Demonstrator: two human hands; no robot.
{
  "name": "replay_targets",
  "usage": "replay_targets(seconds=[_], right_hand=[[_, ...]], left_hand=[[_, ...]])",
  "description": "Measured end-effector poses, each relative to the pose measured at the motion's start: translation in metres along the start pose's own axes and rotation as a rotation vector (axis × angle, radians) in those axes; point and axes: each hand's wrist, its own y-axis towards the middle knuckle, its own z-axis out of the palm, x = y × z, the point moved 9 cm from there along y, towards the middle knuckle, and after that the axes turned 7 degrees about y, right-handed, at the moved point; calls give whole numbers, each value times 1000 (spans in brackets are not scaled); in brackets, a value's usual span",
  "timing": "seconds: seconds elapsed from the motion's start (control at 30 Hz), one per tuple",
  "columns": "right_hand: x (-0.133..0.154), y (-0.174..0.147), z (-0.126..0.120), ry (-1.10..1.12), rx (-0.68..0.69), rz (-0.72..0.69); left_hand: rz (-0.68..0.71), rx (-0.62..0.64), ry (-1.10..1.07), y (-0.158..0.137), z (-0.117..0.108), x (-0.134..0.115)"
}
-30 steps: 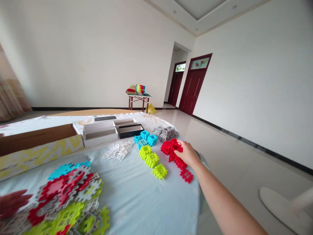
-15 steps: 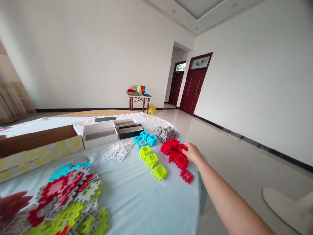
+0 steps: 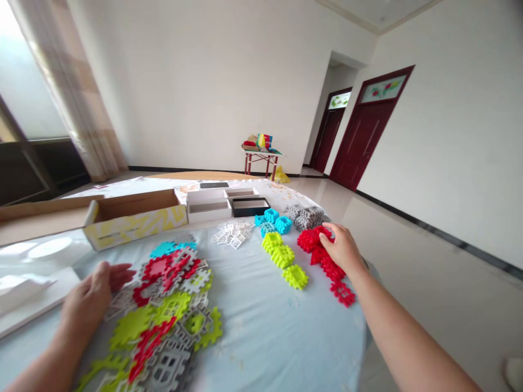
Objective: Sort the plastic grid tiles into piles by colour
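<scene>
Table (image 3: 261,337), under a pale blue cloth, carries all items under review. Cardboard box (image 3: 137,228) stands open-topped toward the far left, apparently set back to leave working room. Mixed heap (image 3: 165,313) of flat, toothed pieces in red, green, grey, blue and white lies loose on the near left, within easy reach of the left hand (image 3: 98,288). That hand is extended at the heap's outer edge, fingers straight, with nothing visible in its hold. White box (image 3: 210,211) and black box (image 3: 249,210) sit side by side beyond, both open. Right hand (image 3: 337,247) rests at the red stacks (image 3: 321,251) near the table's right edge, thumb and fingers against them; the hand masks the contact, so whether the grip is closed cannot be told. Grey stacks (image 3: 304,216), green stacks (image 3: 283,257) and blue stacks (image 3: 283,224) stand close by, grouped presumably to keep colours apart. White lattice pieces (image 3: 232,234) lie loosely spread beside the blue.
</scene>
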Motion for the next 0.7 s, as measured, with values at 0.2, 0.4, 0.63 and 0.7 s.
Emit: replay_targets(seconds=[0.2,0.4,0.63,0.7], right_hand=[[133,-26,58,371,204,-284],[252,-86,106,598,523,-514],[328,-146,127,583,728,-829],[328,-150,136,526,741,-827]], left_hand=[[-28,30,-135,-3,0,4],[-7,40,-181,-4,2,6],[-8,8,-200,-3,1,8],[-10,13,-205,-3,1,7]])
